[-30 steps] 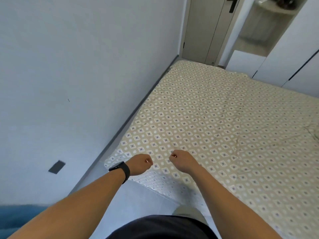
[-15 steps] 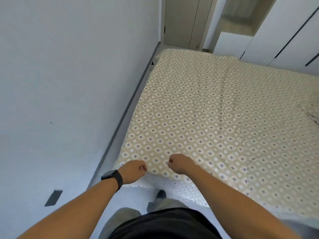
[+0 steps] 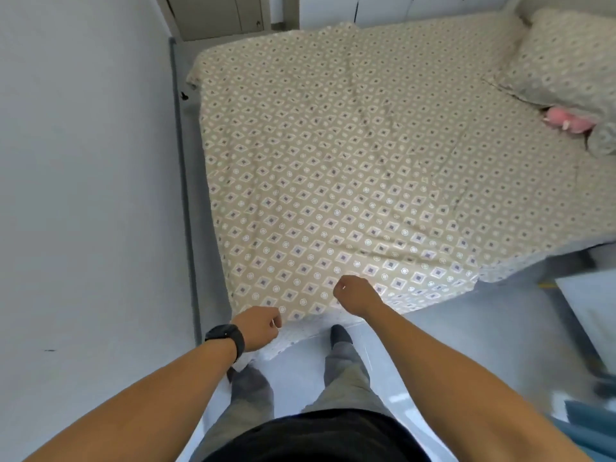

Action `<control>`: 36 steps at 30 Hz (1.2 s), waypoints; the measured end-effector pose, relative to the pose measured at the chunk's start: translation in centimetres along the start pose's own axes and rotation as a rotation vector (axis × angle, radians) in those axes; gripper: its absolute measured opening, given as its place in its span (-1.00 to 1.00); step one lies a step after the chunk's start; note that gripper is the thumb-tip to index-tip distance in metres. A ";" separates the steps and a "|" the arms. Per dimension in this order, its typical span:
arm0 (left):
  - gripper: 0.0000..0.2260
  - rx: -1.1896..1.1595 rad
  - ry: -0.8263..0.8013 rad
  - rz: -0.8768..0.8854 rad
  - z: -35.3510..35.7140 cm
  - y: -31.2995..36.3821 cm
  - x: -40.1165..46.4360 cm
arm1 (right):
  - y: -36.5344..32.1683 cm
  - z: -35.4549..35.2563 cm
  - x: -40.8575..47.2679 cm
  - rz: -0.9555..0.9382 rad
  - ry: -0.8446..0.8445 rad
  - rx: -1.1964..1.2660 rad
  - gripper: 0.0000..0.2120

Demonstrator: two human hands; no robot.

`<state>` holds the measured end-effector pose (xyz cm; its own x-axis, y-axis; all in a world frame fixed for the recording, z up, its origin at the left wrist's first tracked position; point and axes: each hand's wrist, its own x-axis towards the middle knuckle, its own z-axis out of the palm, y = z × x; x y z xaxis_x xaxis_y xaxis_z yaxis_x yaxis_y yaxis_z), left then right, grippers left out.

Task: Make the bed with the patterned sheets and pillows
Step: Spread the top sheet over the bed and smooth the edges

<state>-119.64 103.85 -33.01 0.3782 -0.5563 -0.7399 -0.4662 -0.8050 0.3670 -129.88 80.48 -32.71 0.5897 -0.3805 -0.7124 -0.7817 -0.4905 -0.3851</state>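
Observation:
A beige sheet (image 3: 333, 155) with a diamond and circle pattern lies spread over the bed, mostly flat with a few creases. My left hand (image 3: 258, 328), with a black watch on the wrist, is closed on the sheet's near corner at the bed's edge. My right hand (image 3: 355, 293) is a fist gripping the same near edge a little to the right. A matching patterned pillow (image 3: 560, 61) rests at the far right end of the bed.
A white wall (image 3: 83, 161) runs close along the bed's left side, with a narrow grey gap between them. A pink plush toy (image 3: 566, 123) lies under the pillow. My legs stand on the grey floor (image 3: 466, 345). Cupboard doors (image 3: 213, 11) stand at the back.
The view has tilted down and swung right, so the pillow and toy now show. Both hands stay closed on the sheet's near edge, which sits lower and nearer my legs.

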 end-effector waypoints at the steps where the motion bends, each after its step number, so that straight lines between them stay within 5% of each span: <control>1: -0.83 0.022 -0.005 0.010 0.0 -0.9 0.2 | -0.2 0.8 0.0 0.039 0.014 0.028 -0.74; 15: -0.88 0.183 -0.120 -0.004 5.4 -12.5 12.0 | 3.4 17.0 11.0 0.509 0.020 0.530 -0.87; 23: -0.64 0.494 -0.113 0.092 15.8 -18.3 22.3 | 9.2 25.9 21.4 0.647 0.106 0.617 -0.58; 27: -0.77 0.598 0.003 0.113 16.7 -18.5 24.9 | 9.7 27.8 24.1 0.724 0.177 0.801 -0.62; 36: -0.90 0.538 -0.186 0.133 14.7 -18.6 26.8 | 9.6 28.4 23.7 0.748 0.219 0.839 -0.72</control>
<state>-112.65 106.97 -67.94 0.1648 -0.5605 -0.8116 -0.8592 -0.4857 0.1610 -129.23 89.03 -69.95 -0.1216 -0.5255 -0.8420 -0.7921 0.5627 -0.2368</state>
